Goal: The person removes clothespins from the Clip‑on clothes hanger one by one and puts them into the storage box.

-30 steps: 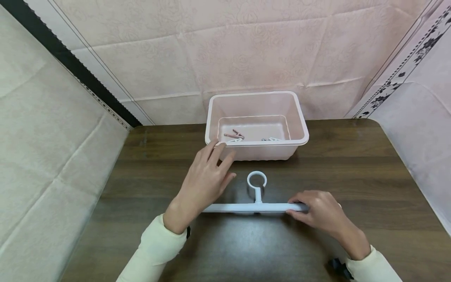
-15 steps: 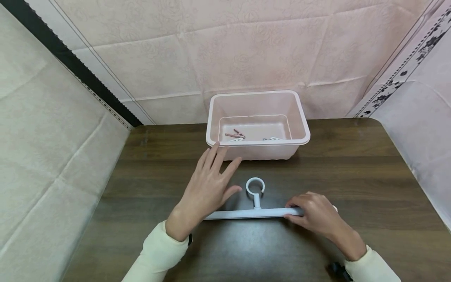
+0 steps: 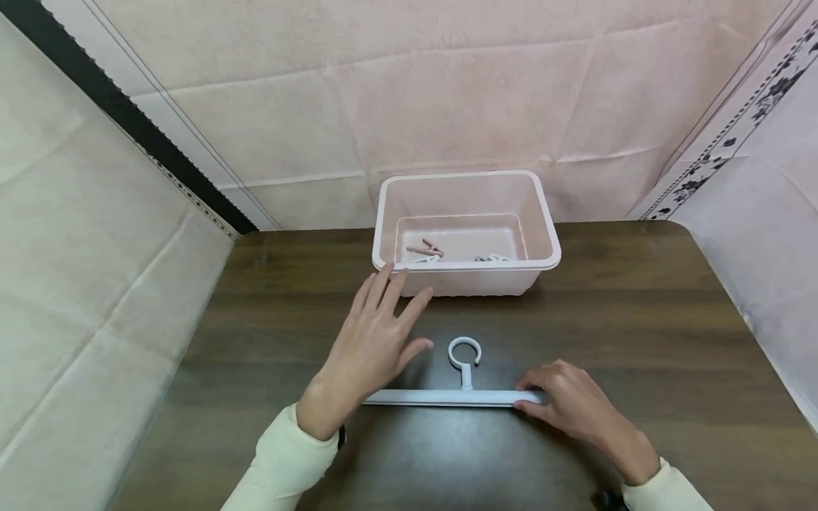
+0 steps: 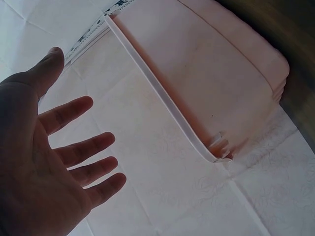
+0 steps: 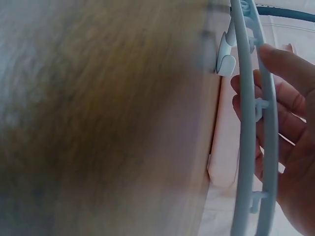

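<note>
A pale blue plastic hanger (image 3: 441,398) with a round open hook (image 3: 464,351) lies crosswise before the person in the head view. My right hand (image 3: 569,404) grips its right end between thumb and fingers. Seen from the right wrist, the hanger (image 5: 246,147) shows two parallel bars joined by small hooked links, with the right hand (image 5: 293,118) around one side. My left hand (image 3: 367,341) hovers over the hanger's left end, hiding it, with fingers spread and nothing held. In the left wrist view the left hand (image 4: 54,162) has straight, separated fingers.
Behind the hands stands a pale pink plastic basin (image 3: 466,282) at the table's back edge. Inside it lie pink clothespins (image 3: 427,248) and white clothespins (image 3: 495,257). The brown wooden table (image 3: 287,298) is bordered by patterned cloth (image 3: 460,106) at the back and sides.
The hanger has shifted toward the person in the right hand's grip. The left hand's fingers have straightened and spread apart and moved slightly nearer the person.
</note>
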The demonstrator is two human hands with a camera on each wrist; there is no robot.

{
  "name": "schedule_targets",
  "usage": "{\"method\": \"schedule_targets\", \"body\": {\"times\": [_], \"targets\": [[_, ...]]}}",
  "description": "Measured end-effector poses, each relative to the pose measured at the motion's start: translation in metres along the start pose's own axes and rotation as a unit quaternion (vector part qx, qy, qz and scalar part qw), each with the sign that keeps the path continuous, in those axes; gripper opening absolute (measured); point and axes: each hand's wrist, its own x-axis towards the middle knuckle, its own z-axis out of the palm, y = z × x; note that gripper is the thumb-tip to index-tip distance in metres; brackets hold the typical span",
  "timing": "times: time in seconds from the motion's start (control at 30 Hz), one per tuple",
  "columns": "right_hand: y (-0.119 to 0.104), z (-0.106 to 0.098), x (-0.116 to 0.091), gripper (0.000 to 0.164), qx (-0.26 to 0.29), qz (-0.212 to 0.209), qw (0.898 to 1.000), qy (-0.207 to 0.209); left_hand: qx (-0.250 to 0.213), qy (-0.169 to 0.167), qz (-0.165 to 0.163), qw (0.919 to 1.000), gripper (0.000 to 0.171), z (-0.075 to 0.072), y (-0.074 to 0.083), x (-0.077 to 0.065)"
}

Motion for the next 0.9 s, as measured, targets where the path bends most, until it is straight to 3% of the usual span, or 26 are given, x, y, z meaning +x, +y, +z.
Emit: {"method": "schedule_targets", "body": {"times": [0.27, 0.9], "targets": [[-0.0012, 0.0021, 0.0009, 0.015, -0.005, 0.024, 0.999, -0.029, 0.005, -0.001, 0.005, 1.0, 0.067, -0.0021, -0.0006, 0.0009], [0.0034, 0.0042, -0.0007, 0.017, -0.035, 0.046, 0.997, -0.042, -0.004, -0.028, -0.008, 0.9996, 0.066, -0.0009, 0.0008, 0.0007]]}}
